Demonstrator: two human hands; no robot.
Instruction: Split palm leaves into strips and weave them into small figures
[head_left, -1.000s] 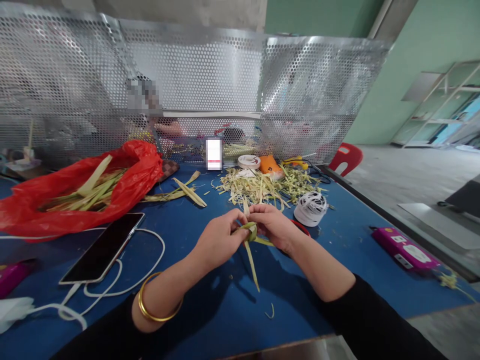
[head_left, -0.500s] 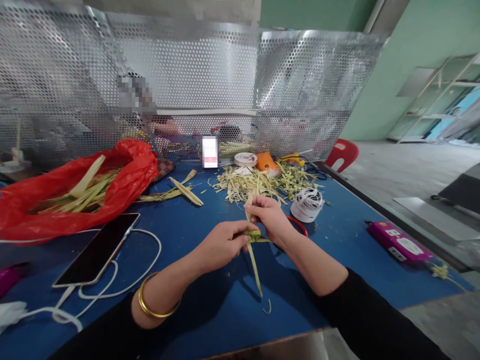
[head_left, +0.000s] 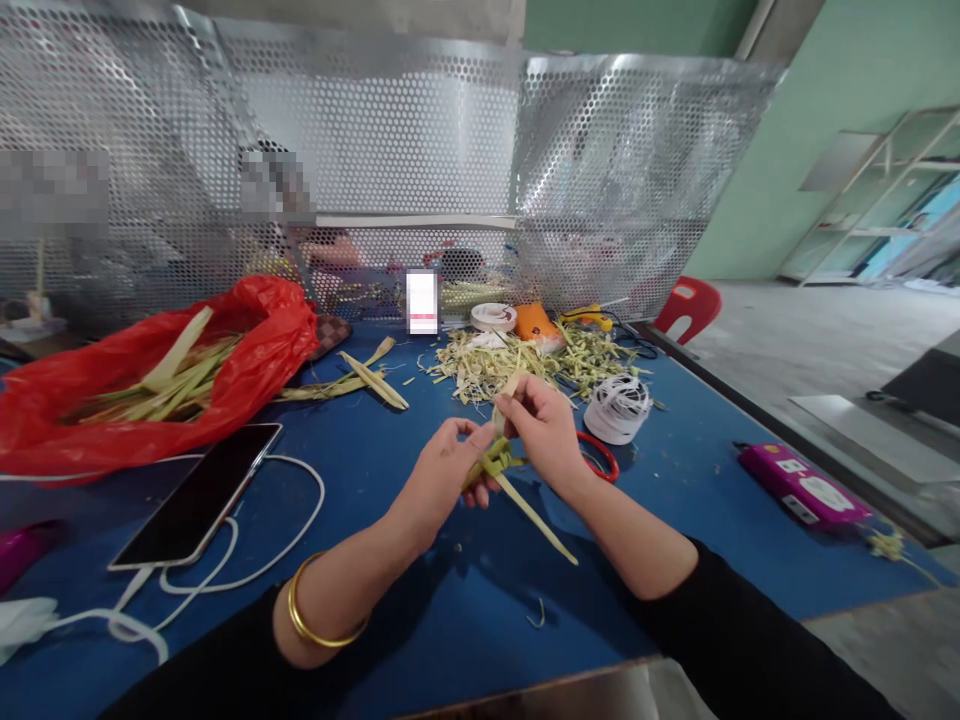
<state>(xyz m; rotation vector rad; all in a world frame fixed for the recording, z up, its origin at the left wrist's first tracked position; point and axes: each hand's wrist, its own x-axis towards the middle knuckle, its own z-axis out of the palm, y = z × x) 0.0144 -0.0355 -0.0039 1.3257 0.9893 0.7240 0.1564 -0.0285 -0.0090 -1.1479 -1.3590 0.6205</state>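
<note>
Leaf tail [head_left: 536,517] has swung right of the knot [head_left: 496,458] my left hand [head_left: 441,472] grips; overpulling the strip [head_left: 511,385] my right hand [head_left: 546,428] pinches could tear it.

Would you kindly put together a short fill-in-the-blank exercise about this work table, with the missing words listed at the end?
1. The left hand and right hand hold folded leaf strips over a table whose top is ____.
2. The plastic bag holding long leaves is ____ in colour.
3. A gold bangle circles the person's ____ wrist.
4. A white cable runs to the dark-screened ____ lying on the table.

Missing words: blue; red; left; phone.
</note>
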